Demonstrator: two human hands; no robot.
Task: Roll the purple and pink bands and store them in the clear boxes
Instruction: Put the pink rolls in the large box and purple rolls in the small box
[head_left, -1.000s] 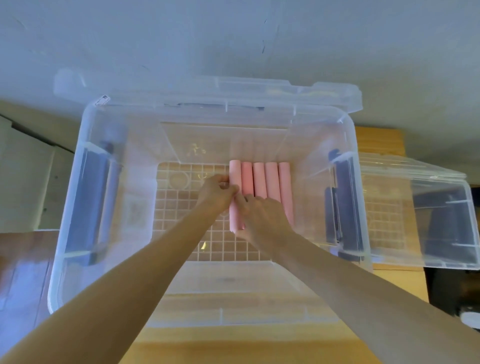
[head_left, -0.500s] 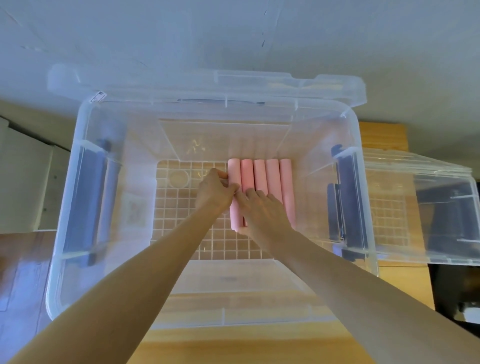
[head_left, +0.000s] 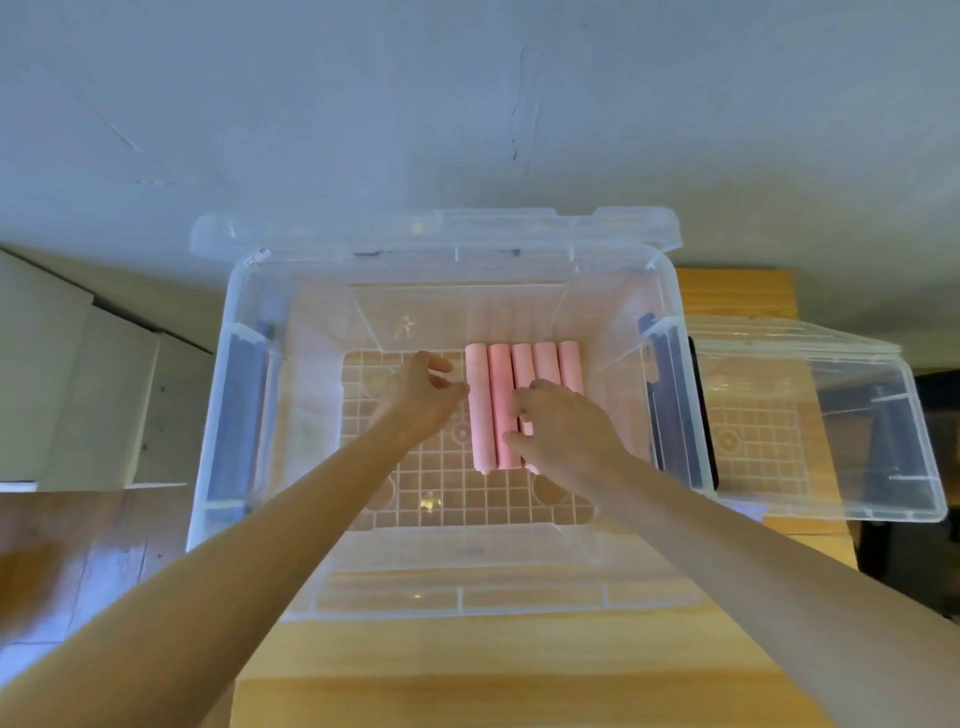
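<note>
head view: storing step in hand, judged from five pink rolls (head_left: 521, 395) lying side by side, touching one another, on the gridded floor of the clear box (head_left: 244, 291), toward its far right part, long axes running from far wall to near wall. lid (head_left: 436, 234) thrown back behind the far rim. left hand (head_left: 422, 399) inside the box, just left of the row, fingers loosely spread and relaxed, fingertips at or almost at the side of the leftmost roll, contact too close to call, nothing gripped. right hand (head_left: 563, 434) hovering over the near right part of the row, fingers slightly curled and parted, pinching nothing; fingertips seem to rest lightly on the middle rolls, though actual touch cannot be told. second clear box (head_left: 904, 499) just beside the first on the right, no bands seen inside. both boxes on a wooden table (head_left: 467, 665), near edge bare of bands in this view; no purple bands visible anywhere. probably tidying of the row nearly done; next move likely calls for withdrawing both hands without nudging the rolls loose, then fetching another band to roll, since free floor remains left of the row.
</note>
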